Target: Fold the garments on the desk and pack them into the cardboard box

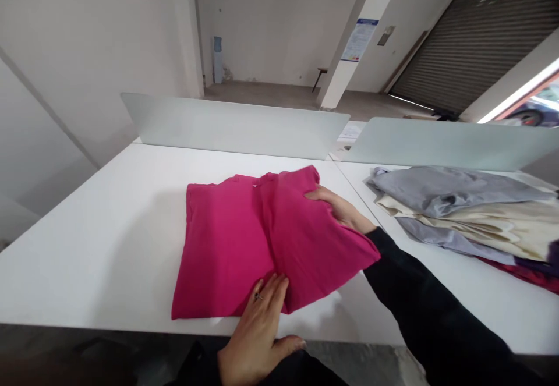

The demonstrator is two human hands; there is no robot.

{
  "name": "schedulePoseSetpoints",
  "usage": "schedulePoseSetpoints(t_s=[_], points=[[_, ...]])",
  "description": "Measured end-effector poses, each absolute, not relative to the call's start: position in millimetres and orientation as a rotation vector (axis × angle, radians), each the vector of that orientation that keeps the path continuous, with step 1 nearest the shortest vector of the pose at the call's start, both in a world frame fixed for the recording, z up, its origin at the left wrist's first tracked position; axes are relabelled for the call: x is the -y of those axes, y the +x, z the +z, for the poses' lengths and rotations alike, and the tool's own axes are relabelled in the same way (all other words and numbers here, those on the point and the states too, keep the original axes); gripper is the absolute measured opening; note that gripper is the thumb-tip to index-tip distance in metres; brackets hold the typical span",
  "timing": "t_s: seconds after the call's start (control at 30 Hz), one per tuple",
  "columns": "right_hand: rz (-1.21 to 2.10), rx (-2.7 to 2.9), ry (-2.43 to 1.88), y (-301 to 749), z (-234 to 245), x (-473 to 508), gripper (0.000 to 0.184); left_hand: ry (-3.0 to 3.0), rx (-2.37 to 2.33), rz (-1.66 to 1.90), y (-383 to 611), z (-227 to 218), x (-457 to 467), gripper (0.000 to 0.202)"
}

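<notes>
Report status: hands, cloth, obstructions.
Left hand on pink cloth; right hand gripping its raised right side. Fabric pile farther right, not in the way.

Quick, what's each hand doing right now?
Left hand: open, palm down, fingers resting on the pink cloth.
Right hand: closed, holding the lifted right side of the same cloth.

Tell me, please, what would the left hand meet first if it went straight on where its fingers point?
The left hand, lying on the pink cloth, would probably first meet the cloth's raised side, held by the right hand; the exact depth there is unclear.
</notes>
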State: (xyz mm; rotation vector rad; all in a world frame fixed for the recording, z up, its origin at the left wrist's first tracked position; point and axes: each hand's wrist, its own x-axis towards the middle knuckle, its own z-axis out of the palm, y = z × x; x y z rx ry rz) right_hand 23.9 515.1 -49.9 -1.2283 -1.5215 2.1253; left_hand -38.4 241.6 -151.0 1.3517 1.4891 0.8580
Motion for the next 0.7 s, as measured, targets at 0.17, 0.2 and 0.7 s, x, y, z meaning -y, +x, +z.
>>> schedulePoseSetpoints(t_s=[0.17,0.2,0.7], points=[[2.463,1.69,-0.9,-81,-60,-447,0.077,0.413,-1.167,1.472,-58,-176,-204,0.102],[2.54,1.804,-0.78,-94,-70,-435,0.08,0.261,-1.155,1.513,-61,-182,-198,0.097],[1.161,2.389,-1.006,-97,-188,-529,0.058,-0.534,-0.872,1.61,-68,-153,-192,0.056]])
